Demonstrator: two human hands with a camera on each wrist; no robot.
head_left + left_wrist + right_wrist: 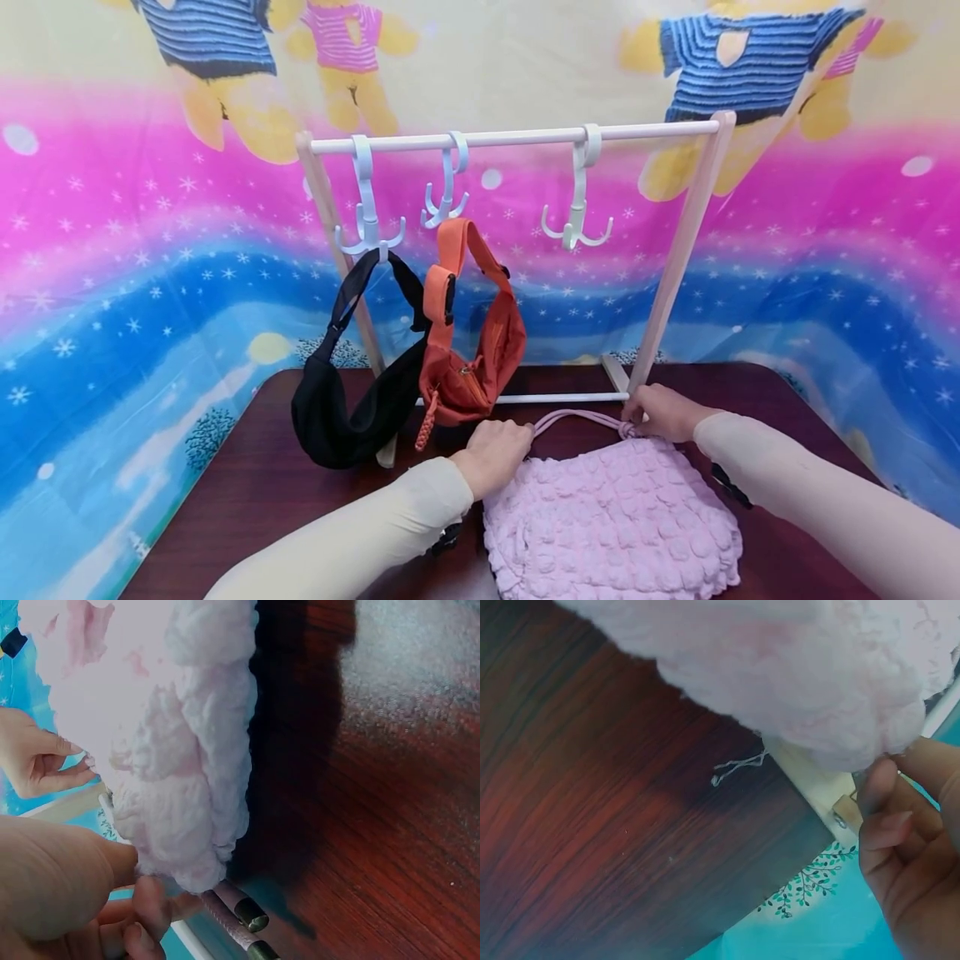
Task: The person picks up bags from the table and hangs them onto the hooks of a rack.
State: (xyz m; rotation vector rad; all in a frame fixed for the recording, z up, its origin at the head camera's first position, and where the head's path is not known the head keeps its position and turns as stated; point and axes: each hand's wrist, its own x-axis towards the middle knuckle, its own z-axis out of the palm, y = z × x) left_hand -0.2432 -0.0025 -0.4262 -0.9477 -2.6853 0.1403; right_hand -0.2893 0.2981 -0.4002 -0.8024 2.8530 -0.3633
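A pink, puffy-textured bag [615, 525] hangs low over the front of the table, held by both hands. My left hand [495, 454] pinches its upper left corner. At the upper right corner, beside the knot of the pink cord strap [576, 413], my right hand [666, 412] grips the fabric between thumb and fingers. The strap arches up between the two hands. Dark-tipped cord ends [252, 915] dangle below the left fingers in the left wrist view. In the right wrist view, the puffy fabric [795, 682] runs up to the pinching fingertips.
Behind the bag, a wooden rack [510, 137] stands on the dark table [247, 500]. Three white multi-hooks [577, 196] hang from its bar. A black bag [337, 417] and an orange bag [480, 367] hang at left, near the left hand. A printed cloth [75, 250] surrounds the table.
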